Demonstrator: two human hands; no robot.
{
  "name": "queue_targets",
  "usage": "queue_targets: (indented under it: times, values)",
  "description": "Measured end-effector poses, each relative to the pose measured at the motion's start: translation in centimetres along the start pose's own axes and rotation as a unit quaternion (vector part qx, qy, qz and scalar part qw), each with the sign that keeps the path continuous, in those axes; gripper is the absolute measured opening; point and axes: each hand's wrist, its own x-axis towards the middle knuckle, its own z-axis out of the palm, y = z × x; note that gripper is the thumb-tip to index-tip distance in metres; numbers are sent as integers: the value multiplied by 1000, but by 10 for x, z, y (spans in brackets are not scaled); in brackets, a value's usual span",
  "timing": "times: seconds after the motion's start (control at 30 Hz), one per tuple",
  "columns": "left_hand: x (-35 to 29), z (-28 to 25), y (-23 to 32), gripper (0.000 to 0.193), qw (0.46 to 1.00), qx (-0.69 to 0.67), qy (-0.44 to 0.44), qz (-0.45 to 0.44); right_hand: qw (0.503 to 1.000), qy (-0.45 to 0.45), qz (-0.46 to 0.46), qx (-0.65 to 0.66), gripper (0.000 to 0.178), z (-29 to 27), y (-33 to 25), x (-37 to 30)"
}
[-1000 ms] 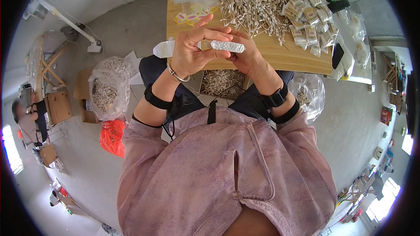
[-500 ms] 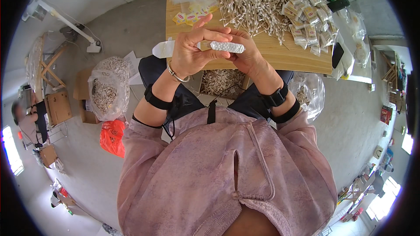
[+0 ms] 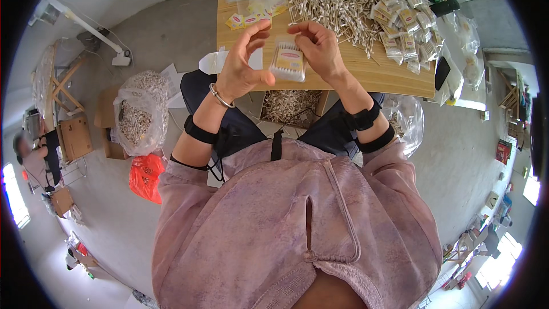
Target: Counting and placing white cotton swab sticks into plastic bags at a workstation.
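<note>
- Far left, on the floor: clear plastic bag (image 3: 135, 117), bulging with swabs.
- Left hand (image 3: 237, 70): open, fingers loosely curved, thumb reaching right toward the packet's lower left corner; grips nothing — contact with the corner, cannot tell.
- Yellow cards (image 3: 251, 19): on the table, just beyond that hand.
- Swab packet (image 3: 289, 62): between the hands, above the near edge of the wooden table (image 3: 377, 77). Label face up; long axis runs toward and away from the body, white tips nearest the wearer.
- Right hand (image 3: 323, 52): the nearer one — thumb and forefinger pinched on the packet's upper right, other fingers curled in.
- Beyond it: heap of loose swabs (image 3: 331, 0).
- Farther right: filled packets (image 3: 407, 21), piled.
</note>
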Motion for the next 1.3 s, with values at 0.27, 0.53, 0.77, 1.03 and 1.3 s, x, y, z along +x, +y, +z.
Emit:
queue_targets:
  times: [0.27, 0.53, 0.77, 1.03, 1.3]
  values:
    - [-2, -16, -56, 30, 981, 41, -10, -188, 861, -10, -375, -343, 25, 3, 21, 14]
    - [-22, -4, -84, 16, 971, 212, 67, -85, 935, -56, -203, -287, 34, -5, 62, 4]
    - [-34, 1, -83, 26, 945, 314, 74, -50, 947, -40, -212, -240, 22, 2, 86, -4]
    - [-40, 1, -90, 28, 952, 285, 74, -85, 971, -17, -140, -192, 26, 12, 79, -9]
    - [-30, 4, -90, 18, 956, 276, 82, -49, 947, -1, -223, -232, 20, 11, 83, -4]
